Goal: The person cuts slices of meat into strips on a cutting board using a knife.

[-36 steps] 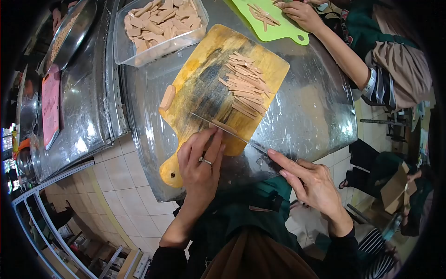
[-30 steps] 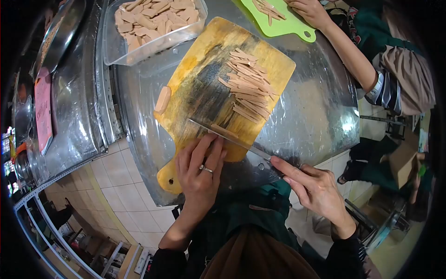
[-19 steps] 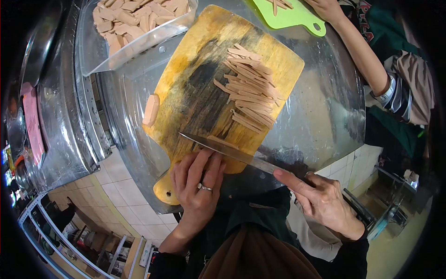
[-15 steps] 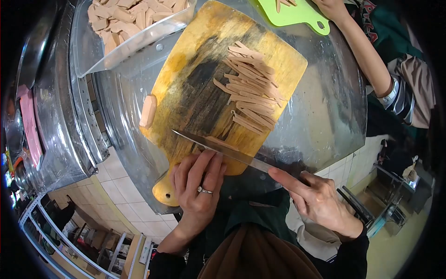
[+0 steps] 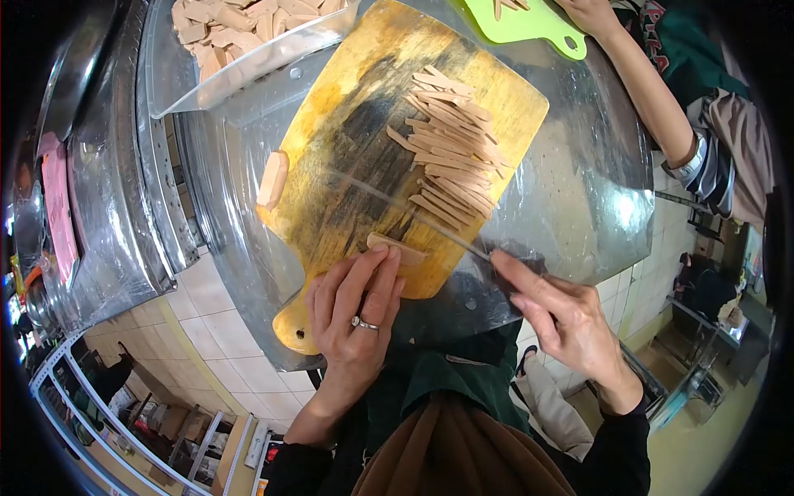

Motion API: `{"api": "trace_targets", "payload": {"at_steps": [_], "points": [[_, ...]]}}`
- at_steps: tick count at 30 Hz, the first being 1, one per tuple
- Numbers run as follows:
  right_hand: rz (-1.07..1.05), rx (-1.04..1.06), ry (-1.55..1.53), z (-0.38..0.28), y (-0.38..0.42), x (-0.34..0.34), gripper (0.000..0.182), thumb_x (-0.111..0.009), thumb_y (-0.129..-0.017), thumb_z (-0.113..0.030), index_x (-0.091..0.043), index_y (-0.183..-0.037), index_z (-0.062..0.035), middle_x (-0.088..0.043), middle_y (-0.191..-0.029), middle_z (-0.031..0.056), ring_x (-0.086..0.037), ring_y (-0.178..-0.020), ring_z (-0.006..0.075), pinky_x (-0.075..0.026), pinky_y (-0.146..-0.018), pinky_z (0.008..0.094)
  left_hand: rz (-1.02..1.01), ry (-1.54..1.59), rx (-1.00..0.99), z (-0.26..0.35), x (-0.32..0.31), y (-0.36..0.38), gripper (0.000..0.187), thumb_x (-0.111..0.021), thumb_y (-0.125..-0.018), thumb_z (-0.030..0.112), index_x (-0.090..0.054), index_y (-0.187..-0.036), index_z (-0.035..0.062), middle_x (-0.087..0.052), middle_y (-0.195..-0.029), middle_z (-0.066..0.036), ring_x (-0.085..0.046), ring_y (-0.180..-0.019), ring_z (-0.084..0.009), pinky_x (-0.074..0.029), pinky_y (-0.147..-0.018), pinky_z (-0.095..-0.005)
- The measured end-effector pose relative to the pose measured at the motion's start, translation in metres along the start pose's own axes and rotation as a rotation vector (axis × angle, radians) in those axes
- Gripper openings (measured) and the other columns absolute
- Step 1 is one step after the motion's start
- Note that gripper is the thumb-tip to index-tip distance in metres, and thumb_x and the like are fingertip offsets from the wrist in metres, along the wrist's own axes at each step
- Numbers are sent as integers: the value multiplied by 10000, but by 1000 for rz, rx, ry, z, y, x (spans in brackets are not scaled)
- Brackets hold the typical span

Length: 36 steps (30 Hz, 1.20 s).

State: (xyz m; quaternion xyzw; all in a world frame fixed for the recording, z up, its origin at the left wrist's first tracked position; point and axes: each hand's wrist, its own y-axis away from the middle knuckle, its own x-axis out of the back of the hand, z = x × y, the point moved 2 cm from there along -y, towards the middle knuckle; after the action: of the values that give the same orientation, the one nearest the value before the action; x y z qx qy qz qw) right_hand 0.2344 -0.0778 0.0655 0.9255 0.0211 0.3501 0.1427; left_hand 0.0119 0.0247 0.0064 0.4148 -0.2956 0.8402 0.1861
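Observation:
My right hand [image 5: 566,318] grips a long-bladed knife [image 5: 405,203], its blade blurred and lying across the board between the cut strips and the piece nearer me. With bunched fingertips, my left hand [image 5: 356,310], a ring on one finger, presses a pinkish-tan sausage piece [image 5: 405,250] onto the wooden cutting board [image 5: 331,107]. The blade is apart from that piece. Many thin sausage strips [image 5: 455,149] lie in a loose pile on the board's right half. Another uncut sausage chunk [image 5: 272,179] rests at the board's left edge.
A clear plastic tub [image 5: 248,87] of sausage pieces stands at the upper left. At the top right, another person's hand [image 5: 591,15] rests by a green cutting board [image 5: 529,29]. A plastic-wrapped table [image 5: 579,182] lies underneath; a metal shelf frame [image 5: 99,405] is at lower left.
The knife has moved away from my left fingers, up the board toward the strips, uncovering the piece under my fingertips. My right hand rose slightly and shifted right.

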Motion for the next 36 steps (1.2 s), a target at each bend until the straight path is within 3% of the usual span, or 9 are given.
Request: {"api": "trace_targets", "payload": {"at_steps": [2, 8, 11, 14, 17, 26, 29, 35, 36], "points": [[-9, 38, 0, -10, 4, 2, 628, -656, -969, -53, -503, -1551, -234, -753, -967, 101, -598, -623, 237, -571, -592, 380, 0, 6, 3, -2, 0, 1, 402, -831, -783, 32, -777, -1178, 87, -714, -1205, -37, -664, -1034, -243, -505, -864, -383], [-145, -20, 65, -13, 16, 5, 678, -678, -940, -54, -488, -1556, -261, -765, -1094, 54, -561, -591, 226, -583, -576, 367, 56, 17, -8, -1, -1, 0, 374, -841, -768, 34, -775, -1133, 73, -718, -1167, -61, -674, -1023, -260, -514, -863, -399], [-95, 20, 103, -15, 18, 4, 725, -709, -907, -49, -486, -1558, -277, -730, -926, 88, -544, -584, 216, -565, -551, 384, 59, 28, -13, -3, -2, 0, 359, -845, -762, 32, -768, -1111, 70, -718, -1139, -76, -679, -1014, -269, -518, -856, -405], [-144, -30, 147, -12, 23, 4, 767, -716, -882, -26, -486, -1559, -307, -593, -738, 92, -520, -564, 212, -545, -529, 399, 19, 39, 11, -1, 0, 2, 378, -851, -754, -14, -743, -1110, 59, -708, -1158, -108, -675, -1063, -342, -544, -903, -462], [-113, -12, 150, -13, 22, 1, 804, -711, -864, -2, -484, -1559, -337, -452, -654, 63, -504, -546, 201, -531, -510, 400, 56, 24, -13, -2, -2, 2, 354, -845, -758, 15, -759, -1098, 61, -714, -1127, -92, -683, -1005, -287, -523, -840, -413], [-157, -46, 143, -8, 10, -8, 835, -712, -843, 13, -489, -1554, -364, -472, -640, 57, -517, -483, 188, -533, -437, 375, 28, 35, -15, -3, -1, 1, 358, -852, -744, 7, -756, -1087, 43, -712, -1131, -97, -685, -1010, -295, -521, -824, -411], [-106, 33, 226, -12, -4, -12, 790, -706, -860, 6, -507, -1547, -328, -537, -633, 82, -558, -507, 194, -535, -434, 366, 18, 30, -17, -2, 0, 0, 353, -848, -749, 4, -759, -1089, 39, -713, -1139, -92, -685, -1016, -293, -519, -819, -408], [-36, 54, -5, -1, -14, -10, 656, -692, -932, -27, -530, -1534, -232, -646, -673, 103, -604, -545, 214, -542, -528, 385, 16, 37, -24, -3, 0, -1, 355, -831, -778, 0, -765, -1125, 40, -724, -1160, -77, -687, -1025, -277, -530, -849, -398], [-38, 16, -26, -3, -13, -8, 602, -688, -933, -25, -564, -1498, -192, -681, -761, 127, -643, -617, 251, -549, -583, 390, 28, 45, -21, -3, -1, -1, 358, -830, -782, 1, -765, -1132, 40, -726, -1164, -76, -686, -1027, -276, -531, -854, -398]]}}
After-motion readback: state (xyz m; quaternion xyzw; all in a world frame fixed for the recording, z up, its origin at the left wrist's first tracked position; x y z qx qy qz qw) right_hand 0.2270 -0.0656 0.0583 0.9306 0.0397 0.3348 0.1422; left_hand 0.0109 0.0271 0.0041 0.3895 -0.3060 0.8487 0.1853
